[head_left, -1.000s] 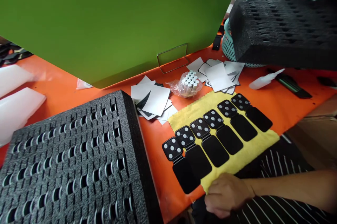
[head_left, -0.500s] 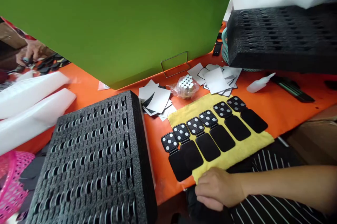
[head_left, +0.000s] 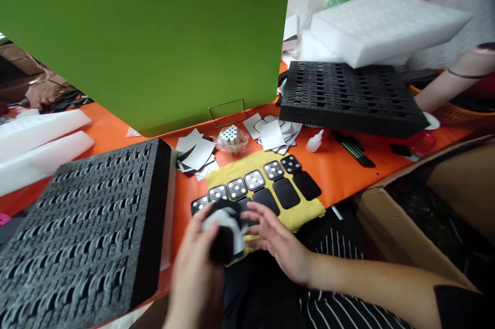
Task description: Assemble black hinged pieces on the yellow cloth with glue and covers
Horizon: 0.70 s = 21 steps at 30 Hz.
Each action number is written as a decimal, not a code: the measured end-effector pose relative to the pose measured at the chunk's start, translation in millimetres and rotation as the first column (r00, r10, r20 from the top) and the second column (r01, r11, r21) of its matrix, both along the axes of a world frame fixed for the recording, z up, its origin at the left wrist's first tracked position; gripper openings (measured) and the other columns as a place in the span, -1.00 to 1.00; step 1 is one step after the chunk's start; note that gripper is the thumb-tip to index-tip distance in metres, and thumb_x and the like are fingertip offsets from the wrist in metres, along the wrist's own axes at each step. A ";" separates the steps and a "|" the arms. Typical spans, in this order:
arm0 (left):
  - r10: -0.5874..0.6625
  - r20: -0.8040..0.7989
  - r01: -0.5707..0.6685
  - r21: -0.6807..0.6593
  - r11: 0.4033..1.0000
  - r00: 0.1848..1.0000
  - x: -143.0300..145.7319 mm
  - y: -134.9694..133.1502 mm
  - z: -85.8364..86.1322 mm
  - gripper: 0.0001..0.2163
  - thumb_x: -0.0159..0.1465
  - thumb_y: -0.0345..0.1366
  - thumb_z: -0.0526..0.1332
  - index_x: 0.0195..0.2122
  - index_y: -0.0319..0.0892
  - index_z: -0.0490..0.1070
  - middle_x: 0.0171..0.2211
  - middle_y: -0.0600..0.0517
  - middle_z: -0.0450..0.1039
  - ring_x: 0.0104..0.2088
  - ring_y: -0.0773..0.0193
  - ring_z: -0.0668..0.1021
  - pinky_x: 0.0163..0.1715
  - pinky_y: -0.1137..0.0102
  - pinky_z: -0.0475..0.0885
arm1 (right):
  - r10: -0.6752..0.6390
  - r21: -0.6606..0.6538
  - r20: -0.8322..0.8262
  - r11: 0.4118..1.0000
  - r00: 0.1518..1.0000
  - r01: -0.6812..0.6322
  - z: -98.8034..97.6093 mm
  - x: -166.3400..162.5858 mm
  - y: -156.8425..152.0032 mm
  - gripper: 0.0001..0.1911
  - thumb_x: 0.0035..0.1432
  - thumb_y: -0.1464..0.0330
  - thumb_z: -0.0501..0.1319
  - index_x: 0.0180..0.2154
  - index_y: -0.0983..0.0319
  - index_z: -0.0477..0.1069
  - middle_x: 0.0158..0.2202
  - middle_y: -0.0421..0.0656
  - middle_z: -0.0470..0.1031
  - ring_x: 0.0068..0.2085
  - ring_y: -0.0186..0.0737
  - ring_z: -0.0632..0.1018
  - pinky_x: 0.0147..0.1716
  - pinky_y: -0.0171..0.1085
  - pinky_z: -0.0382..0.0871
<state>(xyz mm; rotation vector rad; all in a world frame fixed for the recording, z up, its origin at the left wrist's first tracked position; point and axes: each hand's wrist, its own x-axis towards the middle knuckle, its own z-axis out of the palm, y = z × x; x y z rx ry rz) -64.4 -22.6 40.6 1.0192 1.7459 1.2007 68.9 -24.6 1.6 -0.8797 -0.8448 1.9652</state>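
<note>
My left hand [head_left: 195, 262], blurred by motion, grips a black-and-white flat piece [head_left: 230, 223]; its exact kind is too smeared to tell. Close to its right side, my right hand [head_left: 280, 244] has its fingers apart, holding nothing. Behind both hands a yellow cloth [head_left: 307, 211] lies on the orange table. On it is a row of several hinged black pieces, each a small square part with pale dots [head_left: 254, 180] joined to a rounded black panel [head_left: 286, 193]. My hands hide the lower left of the row.
Black slotted foam trays lie at left [head_left: 88, 220] and back right [head_left: 348, 97], the right one under white foam [head_left: 386, 19]. A green board [head_left: 154, 45] stands behind. Paper sheets [head_left: 273, 135], bagged small cylinders [head_left: 232, 138] and a squeeze bottle [head_left: 314, 142] are nearby. Another person's hand [head_left: 42, 93] shows far left.
My left hand has come into view holding the black-and-white piece. My right hand has lifted off the cloth's front edge and opened beside it. The view has swung right.
</note>
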 end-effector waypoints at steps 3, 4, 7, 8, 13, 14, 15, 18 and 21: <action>-0.131 0.080 0.129 0.037 0.991 0.988 70.2 -0.9 -29.2 -0.72 0.20 -0.26 0.05 -0.06 -0.17 0.26 -0.13 -0.03 0.36 -0.13 0.22 0.42 -0.14 0.32 0.36 | -0.215 -0.071 0.119 0.972 0.969 0.224 -6.3 33.9 -9.8 -0.57 0.15 0.14 0.03 0.05 0.08 0.12 0.06 -0.13 0.25 0.01 -0.23 0.34 0.02 -0.16 0.17; -0.183 0.097 0.177 0.070 0.982 0.978 92.4 0.6 -39.2 -0.72 0.23 -0.27 0.01 -0.03 -0.16 0.21 -0.11 -0.04 0.33 -0.11 0.24 0.40 -0.11 0.31 0.33 | -0.275 -0.051 0.189 0.956 0.943 0.289 -8.8 47.2 -12.6 -0.57 0.13 0.15 0.06 0.03 0.08 0.15 0.05 -0.14 0.27 0.03 -0.21 0.33 0.03 -0.17 0.15; -0.339 0.007 0.332 0.176 0.927 0.941 137.5 6.3 -58.8 -0.71 0.25 -0.31 0.00 0.00 -0.14 0.19 -0.05 -0.07 0.24 -0.01 0.22 0.32 0.01 0.24 0.22 | -0.368 0.102 0.409 0.928 0.835 0.359 -13.7 94.8 -10.7 -0.57 0.10 0.14 0.08 0.00 0.12 0.19 0.03 -0.14 0.31 0.03 -0.16 0.33 0.04 -0.15 0.15; -0.383 -0.030 0.382 0.198 0.903 0.923 143.7 7.5 -61.1 -0.68 0.23 -0.32 0.04 0.02 -0.13 0.18 -0.02 -0.07 0.21 0.02 0.20 0.28 0.03 0.23 0.19 | -0.378 0.168 0.491 0.925 0.785 0.340 -14.5 113.1 -4.7 -0.57 0.09 0.14 0.09 -0.01 0.14 0.21 0.01 -0.13 0.33 0.01 -0.15 0.35 0.03 -0.14 0.15; -0.551 -0.082 0.555 0.212 0.805 0.831 130.5 0.3 -57.3 -0.63 0.20 -0.40 0.07 0.04 -0.06 0.17 0.00 -0.04 0.19 -0.07 0.26 0.35 -0.06 0.30 0.29 | -0.445 0.400 0.726 0.893 0.524 0.205 -28.4 203.2 62.9 -0.57 0.02 0.16 0.14 -0.09 0.22 0.25 -0.11 -0.06 0.42 -0.10 -0.10 0.43 -0.09 -0.12 0.27; -0.568 -0.087 0.572 0.207 0.793 0.819 124.8 -3.2 -56.7 -0.67 0.21 -0.40 0.06 0.01 -0.06 0.20 -0.03 -0.03 0.22 -0.10 0.27 0.37 -0.09 0.32 0.31 | -0.427 0.413 0.763 0.900 0.486 0.142 -33.9 217.0 78.2 -0.58 0.01 0.17 0.14 -0.10 0.23 0.27 -0.14 -0.06 0.43 -0.12 -0.09 0.45 -0.12 -0.13 0.28; -0.578 -0.096 0.585 0.204 0.785 0.810 119.5 -7.0 -56.7 -0.70 0.21 -0.41 0.04 -0.03 -0.07 0.23 -0.06 -0.03 0.24 -0.12 0.28 0.38 -0.11 0.33 0.32 | -0.380 0.399 0.820 0.916 0.428 0.049 -39.4 228.5 91.7 -0.59 0.00 0.17 0.14 -0.12 0.23 0.28 -0.15 -0.05 0.43 -0.14 -0.08 0.45 -0.14 -0.12 0.29; -0.590 -0.145 0.607 0.191 0.771 0.794 107.6 -19.0 -60.6 -0.76 0.22 -0.41 0.03 -0.08 -0.09 0.27 -0.11 -0.03 0.29 -0.11 0.27 0.38 -0.11 0.34 0.32 | -0.259 0.279 0.959 0.931 0.113 -0.236 -51.6 249.3 115.7 -0.51 -0.07 0.14 0.18 -0.09 0.23 0.31 -0.11 -0.01 0.40 -0.09 0.02 0.41 -0.11 -0.07 0.24; -0.568 -0.206 0.601 0.182 0.778 0.797 100.7 -28.1 -65.6 -0.76 0.23 -0.41 0.03 -0.09 -0.09 0.28 -0.12 -0.03 0.31 -0.08 0.26 0.37 -0.09 0.32 0.30 | -0.315 0.241 0.936 0.901 -0.160 -0.361 -51.5 256.1 115.5 -0.33 -0.09 0.08 0.17 0.04 0.25 0.20 0.03 0.06 0.25 0.01 0.10 0.31 -0.05 -0.05 0.18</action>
